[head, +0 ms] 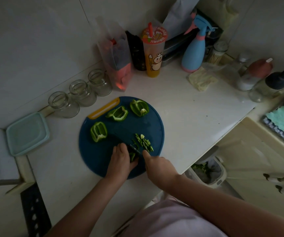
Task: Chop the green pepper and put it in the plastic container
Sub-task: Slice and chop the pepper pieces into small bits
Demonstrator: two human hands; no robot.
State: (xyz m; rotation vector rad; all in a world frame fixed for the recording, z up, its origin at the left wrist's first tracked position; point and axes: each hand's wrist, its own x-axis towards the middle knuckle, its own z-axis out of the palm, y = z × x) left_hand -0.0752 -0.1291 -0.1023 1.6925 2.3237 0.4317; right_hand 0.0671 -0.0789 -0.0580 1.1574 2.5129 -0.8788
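Single head view; wide-angle; looks steeply down and forward over counter (180, 106); chopping board (151, 124) near, centre frame.

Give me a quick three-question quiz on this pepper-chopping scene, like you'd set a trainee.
1. True or false: the plastic container sits on the cutting board.
2. How many large unchopped pepper pieces lie on the board? A two, B three, C five.
3. Fill in: the right hand grips the ___ while the left hand holds down a pepper piece.
Key: 1 false; 2 B; 3 knife.
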